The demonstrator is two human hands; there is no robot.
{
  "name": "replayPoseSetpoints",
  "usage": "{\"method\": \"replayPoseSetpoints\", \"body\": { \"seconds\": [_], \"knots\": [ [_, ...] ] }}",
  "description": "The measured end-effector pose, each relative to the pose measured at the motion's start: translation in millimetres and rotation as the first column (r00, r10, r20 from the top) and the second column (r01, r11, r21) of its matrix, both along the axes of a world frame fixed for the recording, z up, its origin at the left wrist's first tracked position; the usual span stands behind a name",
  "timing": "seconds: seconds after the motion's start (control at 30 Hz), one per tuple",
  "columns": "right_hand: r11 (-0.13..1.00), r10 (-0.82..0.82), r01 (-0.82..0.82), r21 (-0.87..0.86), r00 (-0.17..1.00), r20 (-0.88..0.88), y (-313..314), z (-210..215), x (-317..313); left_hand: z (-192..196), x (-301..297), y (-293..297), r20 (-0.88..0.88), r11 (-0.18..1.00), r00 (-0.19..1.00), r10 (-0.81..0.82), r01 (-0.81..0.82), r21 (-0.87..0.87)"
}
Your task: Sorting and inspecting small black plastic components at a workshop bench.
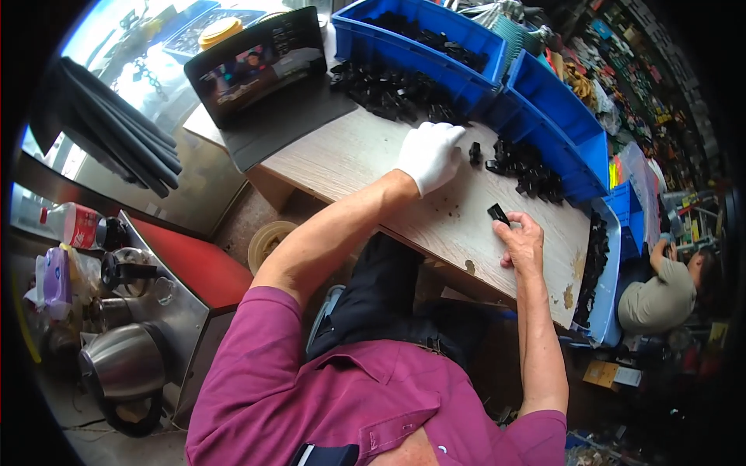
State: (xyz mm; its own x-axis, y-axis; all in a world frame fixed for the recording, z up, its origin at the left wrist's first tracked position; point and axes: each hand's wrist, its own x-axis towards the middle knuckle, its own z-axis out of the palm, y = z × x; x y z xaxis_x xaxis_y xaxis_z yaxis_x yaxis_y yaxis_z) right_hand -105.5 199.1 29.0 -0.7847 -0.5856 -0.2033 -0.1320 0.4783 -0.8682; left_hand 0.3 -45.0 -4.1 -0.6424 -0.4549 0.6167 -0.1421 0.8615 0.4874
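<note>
Magenta shirt (pixel 311 404) cropped below, bare right hand (pixel 521 242) pinching black clip (pixel 498 213), gloved left hand (pixel 430 154) closed, contents hidden.

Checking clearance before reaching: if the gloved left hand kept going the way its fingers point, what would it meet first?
Probably the single small black part just beyond the left hand, then the loose pile of black parts, though depth is unclear.

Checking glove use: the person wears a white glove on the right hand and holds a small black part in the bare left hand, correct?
Sides are swapped. The head view shows the white glove on the left hand; the bare right hand holds the small black part.
</note>
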Motion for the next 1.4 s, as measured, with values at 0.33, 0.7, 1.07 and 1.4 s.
{"method": "replayPoseSetpoints", "body": {
  "seconds": [0.33,0.7,1.07,1.4],
  "knots": [
    [0.997,-0.076,0.076,-0.032,0.997,-0.009,4.3,0.3,7.1,-0.1,-46.3,17.6,0.130,0.980,0.992,-0.002,0.028,-0.195],
    [0.997,-0.074,0.074,-0.016,0.997,0.003,1.8,2.2,6.7,-3.6,-19.9,21.7,0.214,0.961,0.976,-0.045,0.101,-0.259],
    [0.997,-0.047,0.050,-0.063,0.998,0.044,11.1,-9.0,-2.8,5.9,-14.5,88.8,0.061,0.859,0.858,-0.510,0.511,-0.013],
    [0.989,-0.078,0.086,-0.121,0.995,0.065,10.8,-6.3,-0.7,2.5,-29.2,83.8,0.043,0.785,0.790,-0.611,0.612,-0.092]
  ]
}}
